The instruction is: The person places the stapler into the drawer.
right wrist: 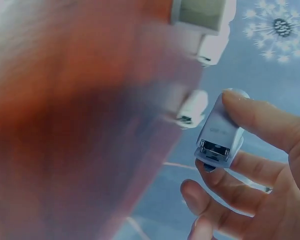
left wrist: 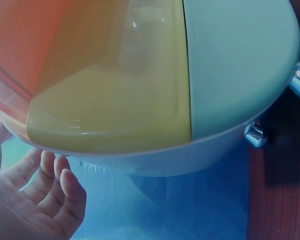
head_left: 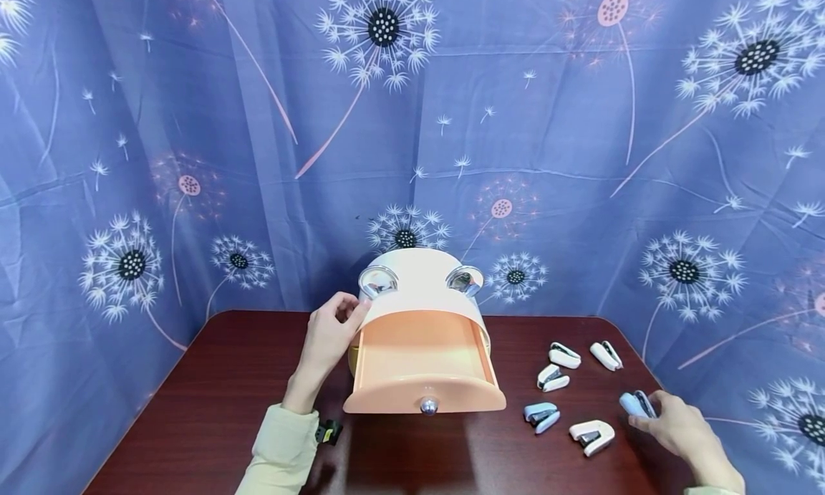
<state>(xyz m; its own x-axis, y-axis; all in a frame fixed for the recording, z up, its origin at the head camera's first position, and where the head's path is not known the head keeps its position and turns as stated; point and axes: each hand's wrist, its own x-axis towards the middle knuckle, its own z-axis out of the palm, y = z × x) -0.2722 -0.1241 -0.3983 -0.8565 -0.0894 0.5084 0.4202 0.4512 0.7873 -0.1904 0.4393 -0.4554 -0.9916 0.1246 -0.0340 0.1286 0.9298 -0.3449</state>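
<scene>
A white rounded drawer box point(head_left: 422, 273) with two round chrome-rimmed pieces on top stands at the table's middle. Its peach top drawer point(head_left: 425, 393) is pulled out, with a silver knob in front. Yellow and green drawer fronts point(left wrist: 115, 100) point(left wrist: 240, 65) show in the left wrist view. My left hand point(head_left: 330, 335) touches the box's left side near the upper rim, fingers loosely bent. At far right, my right hand point(head_left: 682, 427) pinches a light-blue mini stapler point(right wrist: 220, 125) between thumb and fingers, tilted above the table's right edge in the right wrist view.
Left of my right hand lie several mini staplers: white ones point(head_left: 564, 355) point(head_left: 606, 355) point(head_left: 553, 378) point(head_left: 591, 436) and a blue one point(head_left: 541, 417). A small black object point(head_left: 329, 432) is beside my left sleeve. A blue dandelion-print curtain point(head_left: 309, 122) hangs behind the dark red table point(head_left: 193, 409).
</scene>
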